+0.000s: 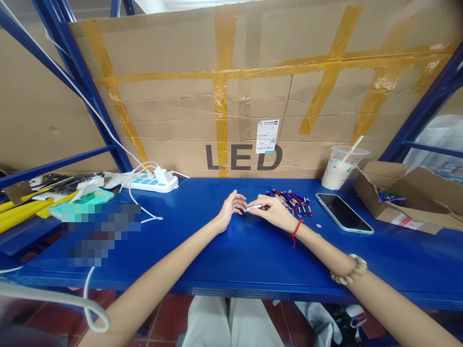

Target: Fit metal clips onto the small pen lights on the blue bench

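Note:
My right hand [275, 212] rests on the blue table [224, 260] and pinches a small silver pen-like piece [252, 207] that points left. My left hand [231, 207] lies just beside it, palm turned up and fingers loosely spread, its fingertips close to the tip of the piece. Directly behind my right hand lies a small heap of red, blue and silver pens [292, 198]. A red string is tied round my right wrist and a bead bracelet sits further up the forearm.
A smartphone [343, 212] lies face up to the right, with a plastic cup with straw [342, 166] and an open cardboard box [405, 200] beyond. A white power strip [154, 181] with cables sits back left. A taped cardboard wall marked LED stands behind.

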Tool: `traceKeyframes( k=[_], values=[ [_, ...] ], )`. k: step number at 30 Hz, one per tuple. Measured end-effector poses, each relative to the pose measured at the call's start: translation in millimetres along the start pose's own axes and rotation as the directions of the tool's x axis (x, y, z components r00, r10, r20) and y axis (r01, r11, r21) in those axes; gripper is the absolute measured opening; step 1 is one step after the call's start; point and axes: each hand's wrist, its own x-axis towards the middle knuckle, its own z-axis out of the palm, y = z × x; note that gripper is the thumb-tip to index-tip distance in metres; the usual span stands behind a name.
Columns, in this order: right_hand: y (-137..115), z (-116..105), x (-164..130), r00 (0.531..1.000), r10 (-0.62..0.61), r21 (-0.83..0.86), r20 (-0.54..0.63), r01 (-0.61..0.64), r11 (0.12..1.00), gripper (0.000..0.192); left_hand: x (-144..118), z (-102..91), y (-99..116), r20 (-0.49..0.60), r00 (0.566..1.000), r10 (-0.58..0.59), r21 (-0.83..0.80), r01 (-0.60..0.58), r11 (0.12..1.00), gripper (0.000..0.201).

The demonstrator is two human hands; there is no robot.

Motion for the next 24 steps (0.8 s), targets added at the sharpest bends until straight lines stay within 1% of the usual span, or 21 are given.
traceKeyframes(
  k=[4,11,14,18,21,24],
  values=[
    [-0.2,-0.3,0.1,1.0,-0.012,-0.008,-0.005,0.012,1.0,0.033,-0.3,1.1,-0.5,-0.004,1.0,0.002,0.002,-0.002,1.0,0.037],
    [2.0,-1.4,0.9,0.999,0.006,-0.089,-0.047,-0.01,0.996,0.028,0.7,1.0,-1.0,-0.005,1.0,-0.003,0.012,0.003,1.0,0.037],
    [1.3,-1.5,1.3,0.998,0.005,-0.056,-0.057,-0.008,0.998,0.028,1.3,0.4,-1.1,0.0,1.0,-0.002,0.023,0.002,1.0,0.037],
    [-0.4,-1.0,1.0,1.0,-0.014,0.02,-0.015,0.014,1.0,0.031,0.5,0.8,-1.0,-0.01,1.0,0.002,0.04,-0.001,0.999,0.036],
    [-1.7,-0.9,0.4,0.999,-0.037,0.0,0.036,0.037,0.999,0.033,-0.4,1.6,-1.2,-0.003,1.0,0.017,0.048,-0.017,0.999,0.036],
    [-1.7,-1.6,-0.1,0.998,-0.046,-0.013,0.054,0.047,0.999,0.035,-0.7,2.4,-1.8,0.009,1.0,0.027,0.065,-0.027,0.998,0.037]
  ],
)
